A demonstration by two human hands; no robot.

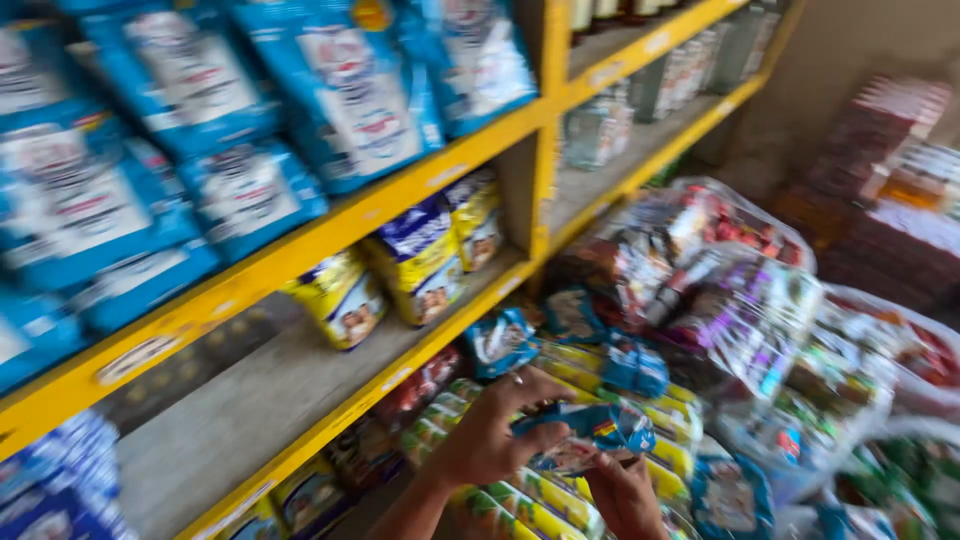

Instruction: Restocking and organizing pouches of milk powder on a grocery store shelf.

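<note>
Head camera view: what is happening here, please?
A person stands at a yellow shelf stacked with blue bags. Both hands grip one small blue packet: the left hand around its end, the right hand from below. Under them lie more packets and clear sacks of goods. The picture is blurred.

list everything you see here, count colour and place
shelves: several levels, yellow, left and centre
large bags: many, blue and white, top shelf
packets: a few, yellow and blue, middle shelf
bottles: several, blurred, right shelves
clear sacks: several, mixed goods, right
green-yellow packs: a stack, under the hands
blue pouch: one, held in both hands
left hand: gripping pouch
right hand: under pouch, bottom edge
</note>
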